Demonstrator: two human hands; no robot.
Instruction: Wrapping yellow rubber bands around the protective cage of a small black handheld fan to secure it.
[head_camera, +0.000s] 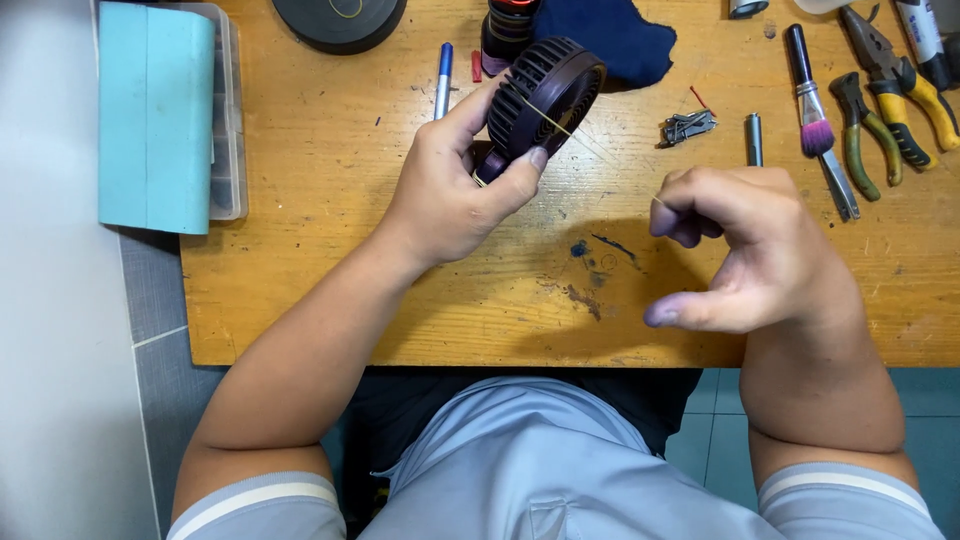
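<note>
The left hand (450, 190) holds a small dark purple fan (540, 100) above the wooden bench (320, 300), near the bench's far middle. Its grip is closed around the fan's short handle, thumb pressed against the lower rim of the round grille. The fan's long axis runs diagonally, handle toward the person and left, head away and right; the slotted grille faces right and slightly upward. A thin yellowish band (560, 125) crosses the grille and appears to stretch toward the right hand (745, 250), though the strand is too fine to trace fully. The right hand hovers over the bench, well apart from the fan, its grip curled with forefinger and thumb hooked, fingertips not meeting. Pliers (905, 95), a brush (815, 120), a blue pen (443, 80) and a teal box (155, 115) lie around.
</note>
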